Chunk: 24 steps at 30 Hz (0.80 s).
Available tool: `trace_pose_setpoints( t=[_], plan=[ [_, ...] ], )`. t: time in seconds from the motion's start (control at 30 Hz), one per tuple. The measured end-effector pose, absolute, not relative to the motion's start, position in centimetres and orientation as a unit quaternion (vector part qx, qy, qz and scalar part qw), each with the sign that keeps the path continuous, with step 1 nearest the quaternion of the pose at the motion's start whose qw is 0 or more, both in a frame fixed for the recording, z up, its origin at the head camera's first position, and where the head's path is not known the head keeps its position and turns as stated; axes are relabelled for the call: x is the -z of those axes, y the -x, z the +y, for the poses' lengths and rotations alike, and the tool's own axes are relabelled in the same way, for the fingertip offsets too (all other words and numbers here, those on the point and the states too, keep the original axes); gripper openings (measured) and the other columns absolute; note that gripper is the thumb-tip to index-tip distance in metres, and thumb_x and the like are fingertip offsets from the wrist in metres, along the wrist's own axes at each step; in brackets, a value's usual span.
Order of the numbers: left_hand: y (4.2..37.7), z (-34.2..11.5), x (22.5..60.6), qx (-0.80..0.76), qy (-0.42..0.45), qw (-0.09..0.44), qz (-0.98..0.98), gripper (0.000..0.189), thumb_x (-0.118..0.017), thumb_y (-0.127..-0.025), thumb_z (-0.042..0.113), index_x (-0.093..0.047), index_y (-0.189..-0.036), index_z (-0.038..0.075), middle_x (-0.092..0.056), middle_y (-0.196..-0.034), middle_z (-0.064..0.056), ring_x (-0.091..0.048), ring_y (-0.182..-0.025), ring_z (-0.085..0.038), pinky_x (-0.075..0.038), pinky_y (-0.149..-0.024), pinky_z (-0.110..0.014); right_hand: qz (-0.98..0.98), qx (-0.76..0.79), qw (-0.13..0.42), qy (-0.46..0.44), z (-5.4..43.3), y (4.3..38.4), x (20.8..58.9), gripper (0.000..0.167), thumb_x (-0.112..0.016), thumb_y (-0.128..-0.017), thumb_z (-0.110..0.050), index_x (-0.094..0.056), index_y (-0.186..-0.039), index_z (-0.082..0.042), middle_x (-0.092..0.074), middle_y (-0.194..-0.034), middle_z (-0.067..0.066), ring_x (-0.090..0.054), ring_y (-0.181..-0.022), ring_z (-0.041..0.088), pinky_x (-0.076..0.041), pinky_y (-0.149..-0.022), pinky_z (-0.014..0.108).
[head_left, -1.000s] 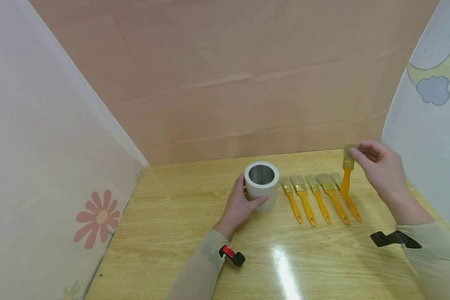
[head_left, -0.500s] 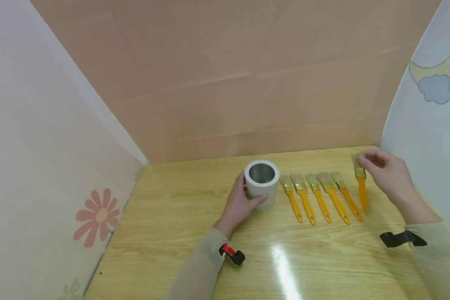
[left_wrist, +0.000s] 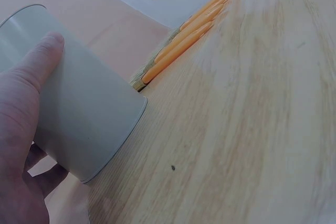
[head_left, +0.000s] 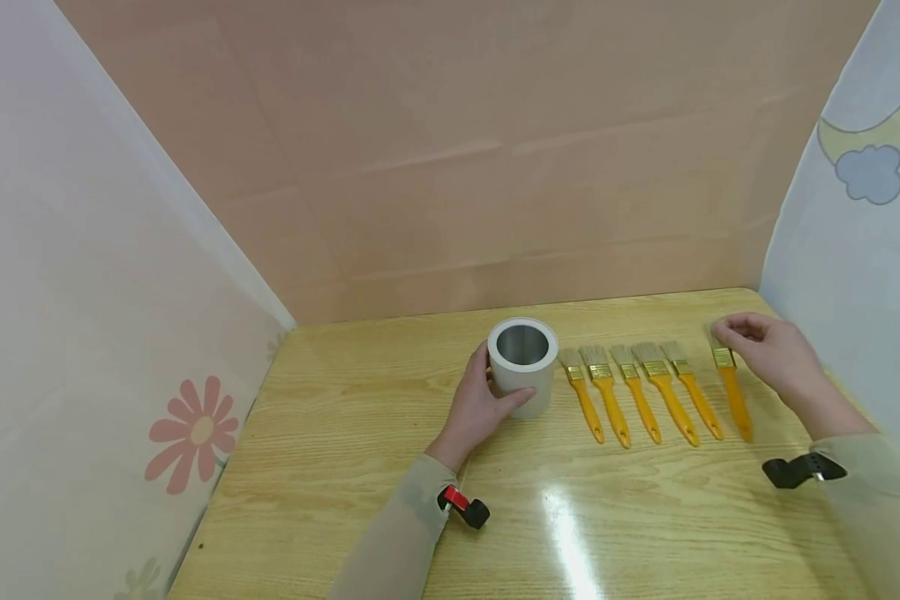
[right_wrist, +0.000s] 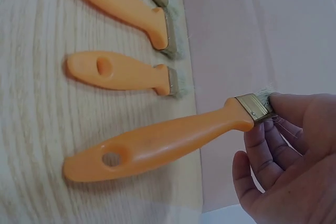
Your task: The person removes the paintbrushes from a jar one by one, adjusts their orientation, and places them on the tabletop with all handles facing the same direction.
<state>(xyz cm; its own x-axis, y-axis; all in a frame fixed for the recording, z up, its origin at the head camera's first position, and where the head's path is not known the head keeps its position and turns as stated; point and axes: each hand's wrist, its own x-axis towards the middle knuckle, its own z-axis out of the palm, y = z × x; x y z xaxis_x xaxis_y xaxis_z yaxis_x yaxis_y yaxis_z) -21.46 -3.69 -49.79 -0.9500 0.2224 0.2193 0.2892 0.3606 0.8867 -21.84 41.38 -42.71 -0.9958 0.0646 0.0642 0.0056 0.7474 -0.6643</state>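
Note:
My left hand (head_left: 476,411) is wrapped around a pale grey cylindrical container (head_left: 528,392) with a metal-lined inside, its mouth facing up. In the left wrist view, the thumb lies along the container's wall (left_wrist: 89,93). At the right end of the brush row, my right hand (head_left: 776,354) pinches a paintbrush (head_left: 733,400) by its bristles. In the right wrist view, that paintbrush (right_wrist: 163,142) slants, its bristle end raised and the tip of its orange handle at the wood. Several more paintbrushes (head_left: 671,400) lie side by side between the two hands, bristles toward the back.
The wooden table (head_left: 360,467) meets a brown-pink back panel (head_left: 495,167). A white cloth with a flower print (head_left: 195,433) hangs at the left, and another with a cloud (head_left: 870,175) hangs at the right.
My right hand has moved right and lower with the paintbrush, from above the row's last brush to a spot beside it. The left hand and the container have stayed in place.

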Motion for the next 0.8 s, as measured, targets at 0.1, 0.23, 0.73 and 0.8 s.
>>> trace_pose_setpoints(
  t=[0.1, 0.23, 0.73, 0.8],
  plan=[
    [21.5, -3.7, 49.8, 0.545, 0.156, 0.030, -0.823, 0.100, -0.094, -0.090, 0.047, -0.033, -0.169, 0.037, -0.048, -0.158, 0.013, -0.052, -0.140, -0.011, -0.049, -0.117, -0.044, -0.935, -0.352, 0.031, 0.018, 41.6, 22.2, 43.1, 0.059, -0.053, -0.117, -0.043, -0.060, -0.143, 0.009, -0.063, -0.133, 0.036, -0.058, -0.115, 0.047, -0.046, -0.076, 0.029],
    [21.5, -3.7, 49.8, 0.544, 0.157, 0.031, -0.824, 0.100, -0.094, -0.091, 0.047, -0.033, -0.170, 0.037, -0.048, -0.159, 0.012, -0.052, -0.141, -0.012, -0.049, -0.117, -0.045, -0.934, -0.356, 0.023, 0.025, 41.9, 22.8, 43.9, 0.060, -0.052, -0.118, -0.043, -0.058, -0.143, 0.011, -0.060, -0.134, 0.038, -0.056, -0.116, 0.050, -0.046, -0.080, 0.034],
    [21.4, -3.6, 49.7, 0.546, 0.155, 0.030, -0.823, 0.101, -0.094, -0.090, 0.045, -0.033, -0.170, 0.034, -0.047, -0.161, 0.008, -0.053, -0.142, -0.016, -0.050, -0.116, -0.047, -0.937, -0.348, -0.006, 0.032, 42.0, 24.1, 45.8, 0.061, -0.052, -0.117, -0.043, -0.057, -0.140, 0.013, -0.059, -0.135, 0.041, -0.057, -0.119, 0.055, -0.052, -0.089, 0.056],
    [21.4, -3.7, 49.7, 0.546, 0.154, 0.029, -0.823, 0.101, -0.094, -0.090, 0.046, -0.033, -0.170, 0.035, -0.047, -0.161, 0.009, -0.053, -0.142, -0.015, -0.050, -0.116, -0.047, -0.938, -0.344, -0.003, 0.026, 42.2, 24.3, 46.1, 0.060, -0.052, -0.117, -0.042, -0.058, -0.139, 0.014, -0.060, -0.133, 0.041, -0.058, -0.117, 0.055, -0.052, -0.087, 0.053]
  ],
)
